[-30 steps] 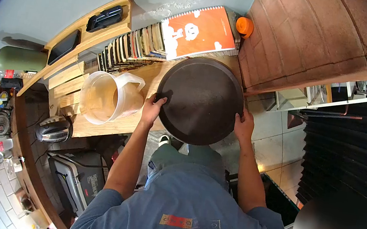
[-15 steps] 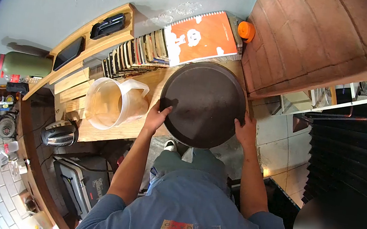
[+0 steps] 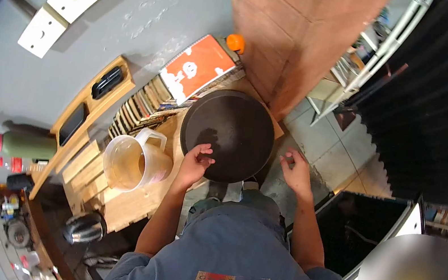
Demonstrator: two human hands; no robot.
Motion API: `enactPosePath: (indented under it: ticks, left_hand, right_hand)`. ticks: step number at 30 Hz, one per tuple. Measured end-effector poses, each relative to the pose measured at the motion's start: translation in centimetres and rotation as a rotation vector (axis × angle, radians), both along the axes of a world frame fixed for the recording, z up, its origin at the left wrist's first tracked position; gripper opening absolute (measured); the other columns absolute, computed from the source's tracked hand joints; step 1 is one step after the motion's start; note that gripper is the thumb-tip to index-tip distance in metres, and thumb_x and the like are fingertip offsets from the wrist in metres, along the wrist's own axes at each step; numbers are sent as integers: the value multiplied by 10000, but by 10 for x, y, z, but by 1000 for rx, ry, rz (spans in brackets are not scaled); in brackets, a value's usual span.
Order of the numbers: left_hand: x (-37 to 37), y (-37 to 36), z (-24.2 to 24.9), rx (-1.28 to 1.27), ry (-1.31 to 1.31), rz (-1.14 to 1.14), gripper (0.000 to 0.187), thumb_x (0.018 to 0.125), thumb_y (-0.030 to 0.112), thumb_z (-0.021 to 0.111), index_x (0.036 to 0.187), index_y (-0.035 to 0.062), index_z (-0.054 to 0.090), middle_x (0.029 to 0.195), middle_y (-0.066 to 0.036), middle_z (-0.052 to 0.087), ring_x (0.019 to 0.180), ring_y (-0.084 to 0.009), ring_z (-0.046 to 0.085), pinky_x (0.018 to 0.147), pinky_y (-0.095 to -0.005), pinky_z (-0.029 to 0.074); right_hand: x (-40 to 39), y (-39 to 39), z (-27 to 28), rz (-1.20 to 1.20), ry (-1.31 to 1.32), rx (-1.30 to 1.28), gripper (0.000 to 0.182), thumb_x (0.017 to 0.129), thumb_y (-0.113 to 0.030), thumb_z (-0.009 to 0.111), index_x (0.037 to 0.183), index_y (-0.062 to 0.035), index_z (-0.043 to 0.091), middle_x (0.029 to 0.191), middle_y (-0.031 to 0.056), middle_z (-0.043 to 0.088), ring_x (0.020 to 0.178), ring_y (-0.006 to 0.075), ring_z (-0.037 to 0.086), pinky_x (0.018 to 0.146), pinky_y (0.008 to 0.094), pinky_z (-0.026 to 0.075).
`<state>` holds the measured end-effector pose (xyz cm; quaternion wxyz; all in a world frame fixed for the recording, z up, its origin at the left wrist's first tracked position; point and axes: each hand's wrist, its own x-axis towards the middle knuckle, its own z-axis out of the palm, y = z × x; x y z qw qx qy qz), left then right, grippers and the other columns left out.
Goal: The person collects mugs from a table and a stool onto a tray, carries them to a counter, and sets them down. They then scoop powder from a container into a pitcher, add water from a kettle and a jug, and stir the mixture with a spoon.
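A round dark tray (image 3: 231,132) lies on the wooden table (image 3: 128,212), near its right end. My left hand (image 3: 196,165) is over the tray's lower left edge, fingers apart and slightly curled, holding nothing. Off the tray's right side, my right hand (image 3: 296,173) hangs in the air with its fingers parted and empty. To the left of the tray stands a clear plastic pitcher (image 3: 128,164), its handle toward the back. Behind the tray, an orange spiral notebook (image 3: 197,67) rests on a row of books (image 3: 139,108).
An orange round object (image 3: 235,42) sits by the brick column (image 3: 289,40). A wooden rack (image 3: 111,87) holds dark devices. On the left are a green bottle (image 3: 28,145) and a metal kettle (image 3: 84,227). A black screen-like panel (image 3: 355,221) is on the right.
Both hands have let go of the tray, and my right hand has moved off its edge. The view has turned, so the tray and table appear shifted left and rotated.
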<state>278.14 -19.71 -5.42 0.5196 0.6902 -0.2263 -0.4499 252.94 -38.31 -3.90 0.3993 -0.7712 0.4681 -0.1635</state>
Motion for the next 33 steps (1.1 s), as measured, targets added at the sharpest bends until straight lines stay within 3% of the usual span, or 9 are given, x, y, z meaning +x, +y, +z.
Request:
enactPosePath:
  ticks: [7,19,25,33]
  left_hand:
    - [-18,19,53,-206,-117,-298,435,837,-102,506,1258,1,466,1135,-138,561,916,-192,629,811,-281,492]
    - [-67,75,43,-111,39,-749,426,836,-111,477,1243,12,481,1111,-118,534,901,-167,597,820,-286,495]
    - [-131,53,50,-266,47,-1031,427,824,-117,474,1229,13,502,1102,-127,536,887,-169,597,806,-294,506]
    - [-267,50,58,-186,36,-1312,433,820,-119,462,1228,18,509,1077,-127,560,846,-163,608,786,-280,508]
  right_hand:
    - [-42,99,20,-353,-173,-32,335,836,-151,648,1132,-3,598,951,123,637,755,186,615,687,302,495]
    - [-98,284,38,-836,-279,-44,301,839,-125,641,1109,4,609,930,88,665,777,127,615,648,256,484]
    - [-161,354,53,-1181,-350,-166,287,839,-100,640,1102,14,613,885,56,657,736,93,572,643,231,464]
    - [-242,441,57,-1496,-311,-218,291,839,-96,640,1102,24,612,886,68,654,743,92,573,668,234,471]
